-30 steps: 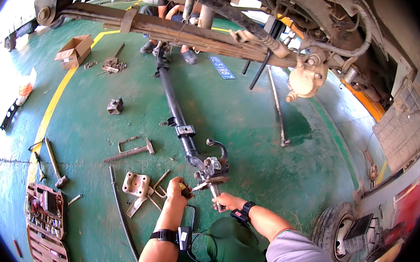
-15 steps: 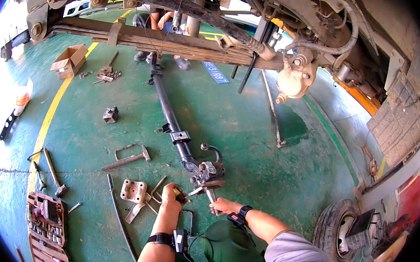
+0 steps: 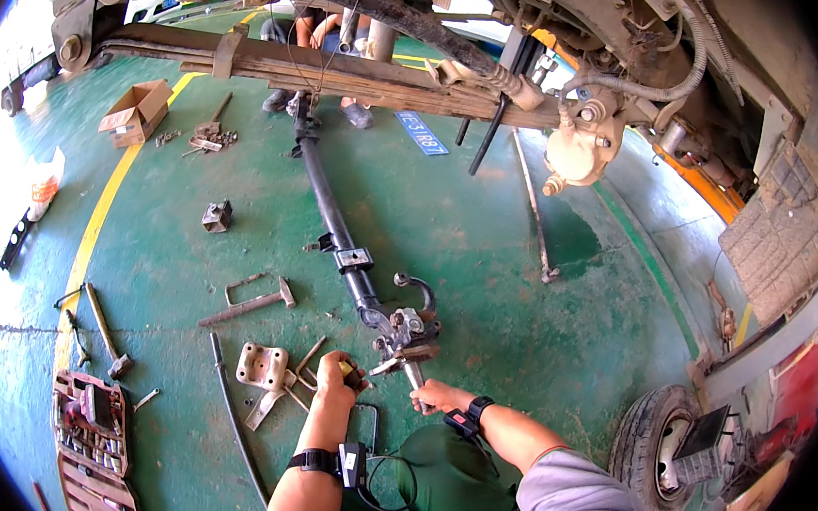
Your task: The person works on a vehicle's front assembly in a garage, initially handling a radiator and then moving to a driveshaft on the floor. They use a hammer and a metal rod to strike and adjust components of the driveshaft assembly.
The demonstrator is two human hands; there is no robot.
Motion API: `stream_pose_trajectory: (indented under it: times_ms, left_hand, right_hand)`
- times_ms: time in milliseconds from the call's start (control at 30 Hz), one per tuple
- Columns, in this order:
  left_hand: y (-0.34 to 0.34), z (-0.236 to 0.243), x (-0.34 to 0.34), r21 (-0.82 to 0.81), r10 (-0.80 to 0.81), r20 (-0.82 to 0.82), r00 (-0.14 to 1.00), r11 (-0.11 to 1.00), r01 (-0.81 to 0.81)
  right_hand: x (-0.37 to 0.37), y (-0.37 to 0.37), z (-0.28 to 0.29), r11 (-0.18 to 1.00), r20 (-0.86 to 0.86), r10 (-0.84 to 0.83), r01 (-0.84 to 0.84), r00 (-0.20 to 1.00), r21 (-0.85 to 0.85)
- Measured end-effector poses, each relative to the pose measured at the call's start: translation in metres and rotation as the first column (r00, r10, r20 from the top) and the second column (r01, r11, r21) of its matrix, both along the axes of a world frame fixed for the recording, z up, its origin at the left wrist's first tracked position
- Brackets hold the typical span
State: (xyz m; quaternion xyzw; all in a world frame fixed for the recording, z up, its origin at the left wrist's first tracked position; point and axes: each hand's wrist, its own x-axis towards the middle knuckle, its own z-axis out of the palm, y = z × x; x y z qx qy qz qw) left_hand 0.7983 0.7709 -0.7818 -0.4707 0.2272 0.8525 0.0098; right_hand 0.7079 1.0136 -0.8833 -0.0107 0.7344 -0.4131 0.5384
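The right hand (image 3: pixel 436 397) is closed around the grey metal spindle (image 3: pixel 413 373) of the long black metal axle (image 3: pixel 330 215), which extends ahead of both hands. The left hand (image 3: pixel 332 375), curled nearby, grips a small yellow-and-dark object (image 3: pixel 350 373).

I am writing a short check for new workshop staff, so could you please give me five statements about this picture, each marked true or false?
1. The right hand grips a metal shaft at the near end of the long black beam. True.
2. The left hand is empty. False: the left hand holds a small object with yellow on it, mostly hidden.
3. The tool case lies open on the floor. True.
4. The tyre is on the person's left. False: the tyre is on the right.
5. The cardboard box is shut. False: the cardboard box stands open.
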Motion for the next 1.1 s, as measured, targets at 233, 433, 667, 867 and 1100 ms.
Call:
stream_pose_trajectory:
  times_ms: [233,433,667,867,1100]
  left_hand:
    - [-0.002,-0.003,0.001,0.010,0.004,-0.006,1.000,1.000,-0.004]
    - [-0.004,-0.006,0.003,0.005,0.014,-0.016,1.000,1.000,-0.014]
    - [-0.001,-0.003,0.002,0.010,0.008,-0.024,1.000,1.000,-0.008]
    - [-0.005,-0.008,0.003,0.003,-0.001,-0.012,1.000,1.000,0.001]
    - [0.000,0.002,0.005,-0.010,-0.008,-0.036,0.999,1.000,0.007]
  right_hand:
    - [0.001,0.001,-0.004,1.000,-0.030,-0.004,0.004,1.000,0.017]
    - [0.003,-0.002,0.006,1.000,-0.002,0.017,-0.017,1.000,-0.006]
    - [-0.001,0.004,-0.003,1.000,-0.007,0.027,-0.027,1.000,0.015]
    - [0.002,0.007,0.015,0.993,0.133,-0.077,0.087,0.988,-0.074]
    - [0.008,0.004,0.018,1.000,0.044,0.023,-0.023,0.999,0.004]
